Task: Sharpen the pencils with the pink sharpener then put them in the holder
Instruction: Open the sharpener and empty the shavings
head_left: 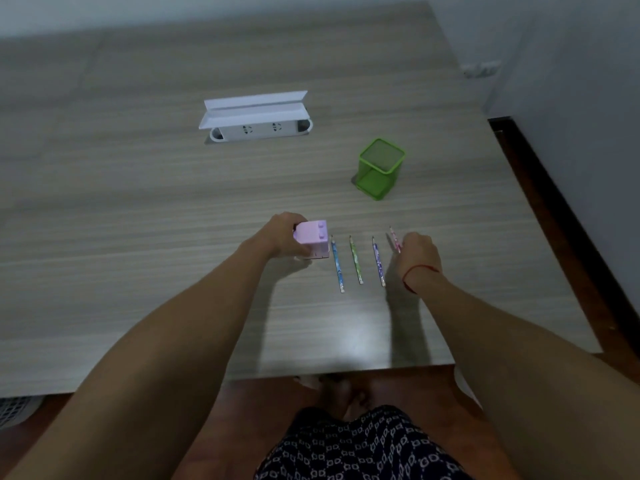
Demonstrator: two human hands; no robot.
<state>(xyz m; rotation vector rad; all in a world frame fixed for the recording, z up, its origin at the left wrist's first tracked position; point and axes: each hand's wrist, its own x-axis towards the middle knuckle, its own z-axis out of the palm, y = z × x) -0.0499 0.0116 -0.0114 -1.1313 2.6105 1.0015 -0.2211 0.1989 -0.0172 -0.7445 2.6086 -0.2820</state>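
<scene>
My left hand (282, 233) grips the pink sharpener (313, 239), a boxy block standing on the wooden table. To its right three pencils lie side by side: a blue pencil (337, 263), a green pencil (355, 259) and a purple pencil (378, 260). My right hand (417, 252) pinches the pink pencil (394, 239) at the right end of the row, its tip pointing away from me. The green mesh holder (381, 168) stands upright farther back and to the right, with nothing visible inside.
A white socket box (258, 123) with its lid raised is set into the table (138, 202) at the back centre. The table's right edge runs near the holder, with a dark floor strip and grey wall beyond. Its front edge is close to my legs.
</scene>
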